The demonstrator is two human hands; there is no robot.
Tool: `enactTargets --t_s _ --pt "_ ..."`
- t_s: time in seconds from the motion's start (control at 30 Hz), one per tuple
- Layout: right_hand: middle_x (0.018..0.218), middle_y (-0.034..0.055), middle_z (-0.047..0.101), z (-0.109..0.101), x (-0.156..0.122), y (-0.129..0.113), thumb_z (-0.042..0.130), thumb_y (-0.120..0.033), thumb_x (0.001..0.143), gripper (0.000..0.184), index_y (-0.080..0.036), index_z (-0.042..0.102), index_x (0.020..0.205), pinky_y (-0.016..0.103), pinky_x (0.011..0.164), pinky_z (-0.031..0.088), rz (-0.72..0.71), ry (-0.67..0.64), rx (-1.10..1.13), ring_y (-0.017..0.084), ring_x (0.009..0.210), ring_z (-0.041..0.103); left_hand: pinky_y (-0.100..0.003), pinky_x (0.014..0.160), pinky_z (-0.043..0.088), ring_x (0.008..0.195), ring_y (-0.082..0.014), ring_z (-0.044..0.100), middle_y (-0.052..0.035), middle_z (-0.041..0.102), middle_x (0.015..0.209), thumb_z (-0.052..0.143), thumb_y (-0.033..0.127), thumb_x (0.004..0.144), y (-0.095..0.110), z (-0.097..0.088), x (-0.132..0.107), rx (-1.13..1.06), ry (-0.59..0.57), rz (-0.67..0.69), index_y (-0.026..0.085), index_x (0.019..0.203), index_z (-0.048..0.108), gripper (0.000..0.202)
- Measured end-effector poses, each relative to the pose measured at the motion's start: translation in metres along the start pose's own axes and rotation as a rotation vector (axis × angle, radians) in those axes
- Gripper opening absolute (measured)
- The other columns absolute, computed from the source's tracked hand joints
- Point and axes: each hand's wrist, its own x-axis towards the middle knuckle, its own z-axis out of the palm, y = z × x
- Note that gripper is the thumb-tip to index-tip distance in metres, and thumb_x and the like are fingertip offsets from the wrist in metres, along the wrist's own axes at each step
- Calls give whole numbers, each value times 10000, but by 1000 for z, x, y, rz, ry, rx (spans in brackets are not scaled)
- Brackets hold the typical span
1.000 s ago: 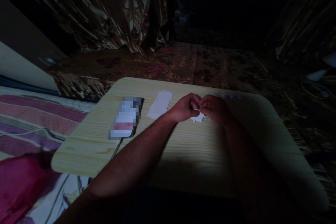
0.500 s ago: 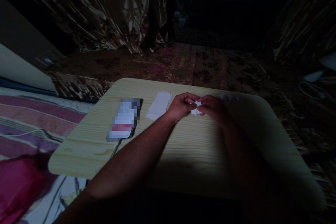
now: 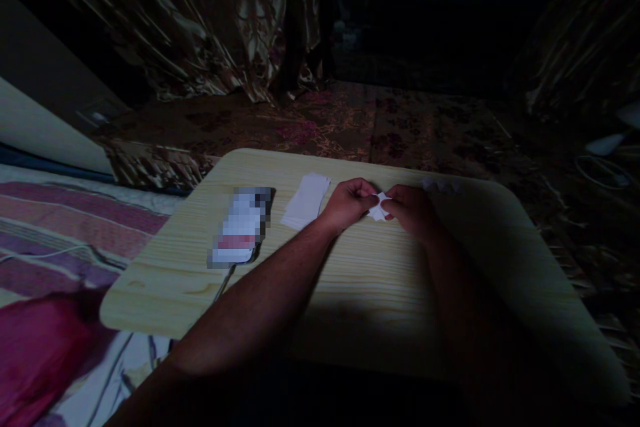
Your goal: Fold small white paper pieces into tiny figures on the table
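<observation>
My left hand [image 3: 349,203] and my right hand [image 3: 411,208] meet over the far middle of a light wooden table [image 3: 350,280]. Both pinch a small folded white paper piece [image 3: 379,208] between their fingertips, just above the tabletop. A flat white paper strip [image 3: 306,200] lies to the left of my left hand. A phone [image 3: 241,227] with a cable lies further left on the table.
A few small white paper bits [image 3: 440,183] rest near the table's far edge, right of my hands. Striped bedding [image 3: 60,233] and a red cloth [image 3: 40,347] lie at the left. Patterned carpet [image 3: 350,120] and dark curtains [image 3: 200,20] lie beyond.
The paper piece has been raised slightly off the table and turned between my fingertips. My hands stayed in about the same place.
</observation>
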Motion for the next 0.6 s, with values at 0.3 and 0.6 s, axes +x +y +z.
enactTargets --t_s 0.3,0.6 --pt "631 9 690 4 3 7 659 -324 725 138 -193 650 765 250 505 412 -90 24 -106 170 579 629 -215 511 337 512 -64 455 29 587 607 763 323 666 1 -1 0 3 9 5 152 732 623 230" --pt "621 12 681 8 2 3 625 -323 744 145 -183 664 756 247 506 392 -88 42 -206 167 587 613 -221 486 297 488 -56 434 31 588 596 829 364 610 5 0 -1 -98 34 -17 147 725 634 314"
